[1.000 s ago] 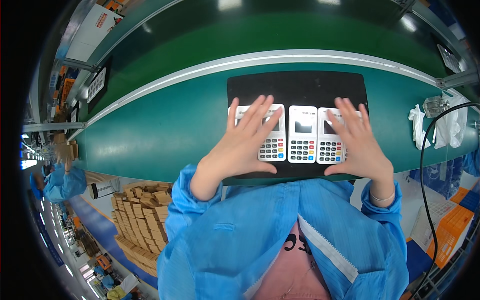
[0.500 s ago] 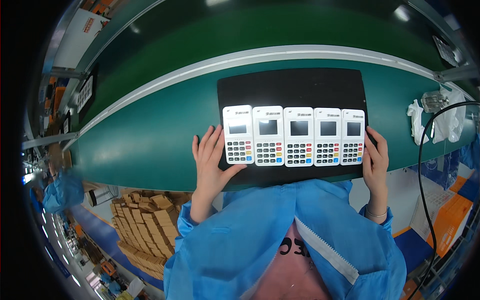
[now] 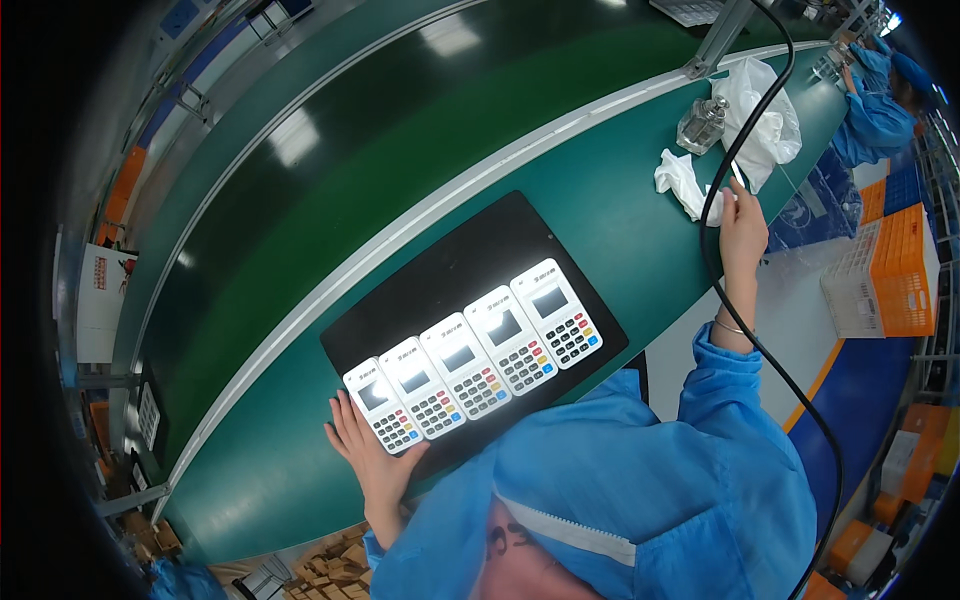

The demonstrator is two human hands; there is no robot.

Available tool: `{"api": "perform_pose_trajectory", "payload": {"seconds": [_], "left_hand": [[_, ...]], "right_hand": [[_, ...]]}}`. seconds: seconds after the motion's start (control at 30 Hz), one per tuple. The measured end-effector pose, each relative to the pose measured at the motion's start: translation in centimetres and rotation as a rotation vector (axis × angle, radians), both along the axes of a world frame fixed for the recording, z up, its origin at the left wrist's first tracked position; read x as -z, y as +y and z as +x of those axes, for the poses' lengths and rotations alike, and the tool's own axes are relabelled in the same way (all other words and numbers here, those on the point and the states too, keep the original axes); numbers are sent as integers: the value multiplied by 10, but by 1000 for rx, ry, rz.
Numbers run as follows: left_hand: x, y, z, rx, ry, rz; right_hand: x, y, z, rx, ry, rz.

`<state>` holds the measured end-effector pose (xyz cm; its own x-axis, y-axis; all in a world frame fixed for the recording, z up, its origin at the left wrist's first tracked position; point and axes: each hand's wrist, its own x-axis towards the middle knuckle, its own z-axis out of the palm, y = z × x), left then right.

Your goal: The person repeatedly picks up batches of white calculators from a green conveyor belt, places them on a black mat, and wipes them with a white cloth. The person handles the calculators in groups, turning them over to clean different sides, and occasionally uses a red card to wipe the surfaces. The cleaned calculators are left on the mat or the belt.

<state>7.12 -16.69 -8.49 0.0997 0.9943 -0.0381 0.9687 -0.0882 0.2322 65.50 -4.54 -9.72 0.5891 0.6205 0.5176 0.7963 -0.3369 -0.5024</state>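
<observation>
Several white card payment terminals (image 3: 462, 366) with small screens and keypads stand in a slanting row on a black mat (image 3: 430, 290). My left hand (image 3: 372, 460) is at the left end of the row, its fingers stretched along the side of the end terminal and its thumb by the lower edge. Out to the right, my right hand (image 3: 742, 235) has its thumb and fingertips closed at the lower end of a slim pale stick-like tool (image 3: 738, 173). A crumpled white cloth (image 3: 685, 183) lies beside those fingers.
A clear glass bottle (image 3: 702, 125) and a white plastic bag (image 3: 765, 120) stand past the cloth. A black cable (image 3: 772, 365) hangs across the right side. Behind the bench runs a green belt (image 3: 330, 190) with a metal rail. Orange crates (image 3: 885, 275) stand at right, near another person's blue sleeve (image 3: 875, 125).
My right hand has left the right end of the row and reached out to the slim tool by the cloth. The view has turned rightward; my left hand stays at the row's left end.
</observation>
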Motion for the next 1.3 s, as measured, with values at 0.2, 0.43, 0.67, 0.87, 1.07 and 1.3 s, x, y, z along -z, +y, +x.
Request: {"api": "perform_pose_trajectory", "payload": {"seconds": [0.2,0.43,0.67,0.87,1.07,1.3], "left_hand": [[1,-6,9,-39,-12,56],[14,1,6,-13,-110,122],[13,8,1,10,-49,118],[8,3,1,-2,-58,137],[14,7,-2,26,-49,147],[12,6,0,2,-53,162]], "right_hand": [[-15,-12,1,-116,-23,-85],[-63,15,0,-604,1159,609],[-74,63,3,-133,-228,167],[-96,68,-12,-128,-423,-13],[-106,65,9,-268,-561,-77],[-53,-21,-130,-678,-127,211]]}}
